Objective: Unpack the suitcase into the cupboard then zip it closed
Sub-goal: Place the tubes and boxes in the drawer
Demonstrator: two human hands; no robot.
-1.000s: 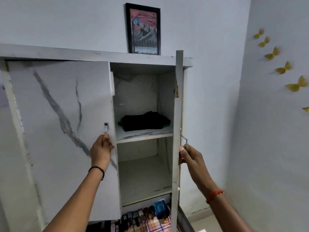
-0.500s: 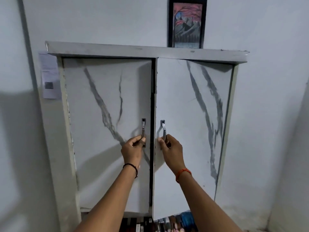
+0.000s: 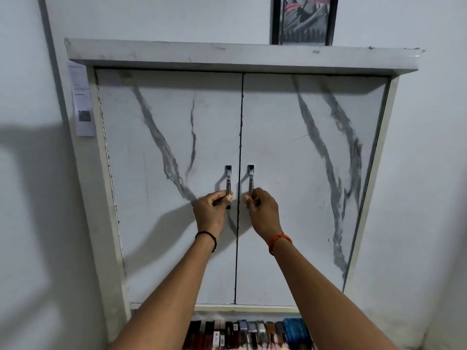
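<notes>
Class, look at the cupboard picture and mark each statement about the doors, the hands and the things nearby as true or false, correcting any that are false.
1. Both cupboard doors are shut. True: the left door and the right door meet with only a thin dark seam between them.
2. The left hand hangs free. False: it grips the left handle.
3. The right hand grips the right handle. True.
4. A framed picture stands above the cupboard. True.
5. The paper sheet is stuck to the right of the doors. False: it is on the left.
</notes>
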